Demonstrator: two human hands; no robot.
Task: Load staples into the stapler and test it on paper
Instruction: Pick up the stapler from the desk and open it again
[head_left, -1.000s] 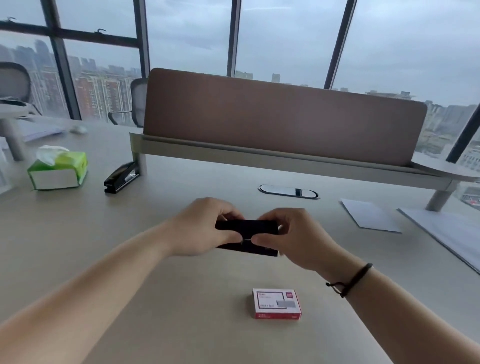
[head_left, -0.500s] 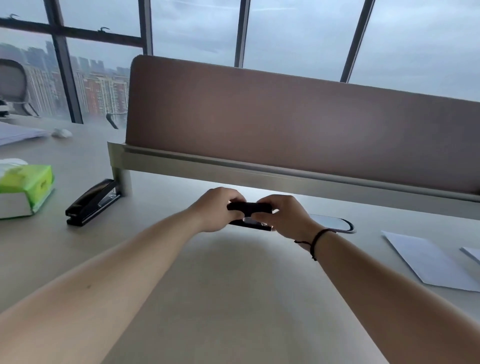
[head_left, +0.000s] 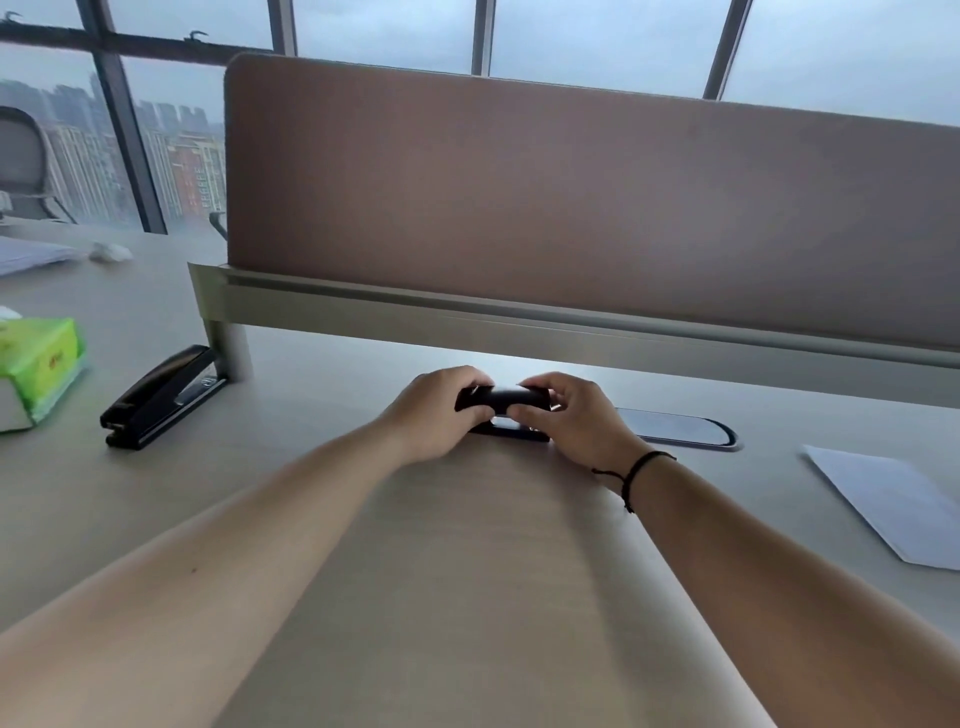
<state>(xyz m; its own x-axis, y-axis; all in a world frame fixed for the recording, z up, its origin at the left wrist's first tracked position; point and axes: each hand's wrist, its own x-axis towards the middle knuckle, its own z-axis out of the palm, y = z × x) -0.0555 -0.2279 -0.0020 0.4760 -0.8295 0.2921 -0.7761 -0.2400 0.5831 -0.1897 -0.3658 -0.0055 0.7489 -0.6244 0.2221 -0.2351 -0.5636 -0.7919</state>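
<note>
A small black stapler (head_left: 503, 401) sits between both my hands at the middle of the desk, its base near the desk top. My left hand (head_left: 435, 410) grips its left end with curled fingers. My right hand (head_left: 574, 415) grips the right end, thumb underneath the top arm. A white sheet of paper (head_left: 885, 501) lies on the desk to the right. The box of staples is out of view.
A larger black stapler (head_left: 162, 397) lies at the left beside the divider's post (head_left: 231, 345). A green tissue pack (head_left: 36, 369) is at the far left edge. A brown divider panel (head_left: 571, 208) stands behind my hands; an oval cable cover (head_left: 675, 427) is right of them.
My hands have carried the small stapler farther out over the desk, and my view has tilted up; the red staple box has dropped out of sight below.
</note>
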